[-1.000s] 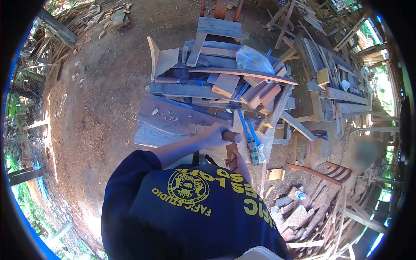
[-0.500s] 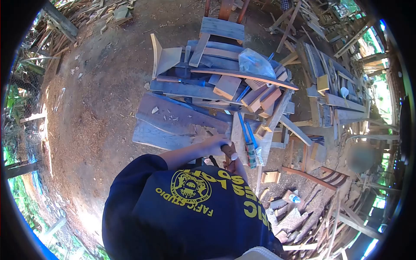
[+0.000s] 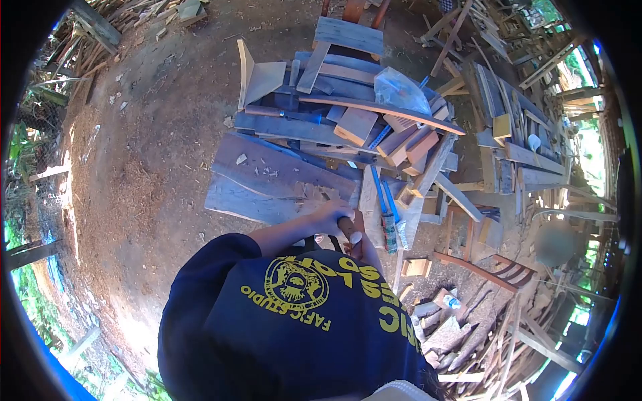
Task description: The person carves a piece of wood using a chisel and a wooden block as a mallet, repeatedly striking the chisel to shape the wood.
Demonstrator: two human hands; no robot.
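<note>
My left hand (image 3: 328, 216) is closed around a brown, round tool handle (image 3: 346, 228) with a pale flat end pointing back toward my body. The working end of this tool is hidden beneath the hand. Close beside it, my right hand (image 3: 365, 250) shows only in part, with curled fingers against a brown piece of wood (image 3: 360, 220). Under and beyond my left hand lies a wide dark plank (image 3: 267, 170) with chips on it. A hand saw with a brown handle (image 3: 262, 111) rests farther out.
Wood blocks (image 3: 356, 125), a long thin strip (image 3: 384, 112) and a clear plastic bag (image 3: 401, 90) crowd the work surface. Blue-handled tools (image 3: 384, 194) lie right of my hands. A wooden chair frame (image 3: 491, 271) and scrap wood (image 3: 461, 337) are on the ground at right.
The view has shifted slightly. The tool handle and my left hand have moved a little to the left relative to the planks, and my right hand sits slightly higher against my shirt.
</note>
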